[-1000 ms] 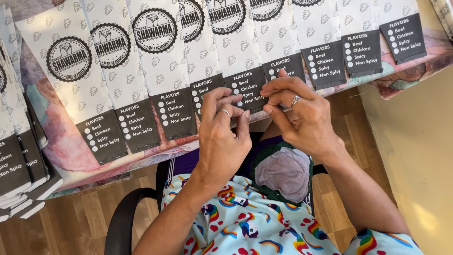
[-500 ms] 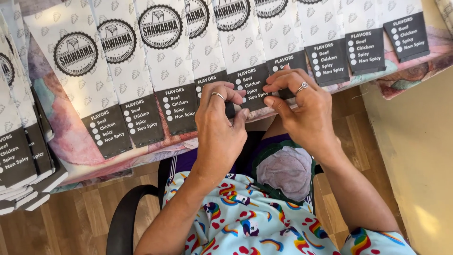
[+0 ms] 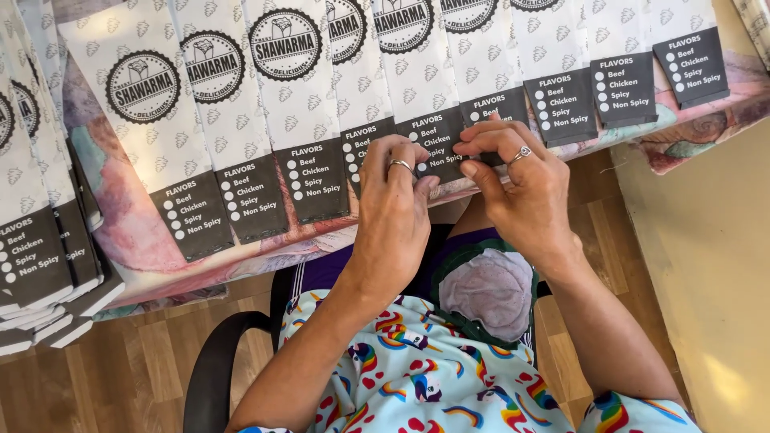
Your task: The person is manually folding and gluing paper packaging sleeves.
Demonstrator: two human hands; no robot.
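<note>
A row of overlapping white paper sleeves with round black emblems and black lower panels lies across the table edge. My left hand, a ring on one finger, rests with its fingertips on the black panel of one sleeve in the middle of the row. My right hand, also ringed, pinches the lower edge of that same sleeve beside the left fingers. Both hands hide most of the sleeve's bottom edge. What the fingertips grip exactly I cannot tell.
A marbled pink cloth covers the table under the sleeves. A stack of further sleeves sits at the left. A black chair armrest curves below, over a wooden floor. A beige wall stands at the right.
The view has shifted slightly. Both hands stay on the same middle sleeve, and the fingers have drawn closer together at its lower edge.
</note>
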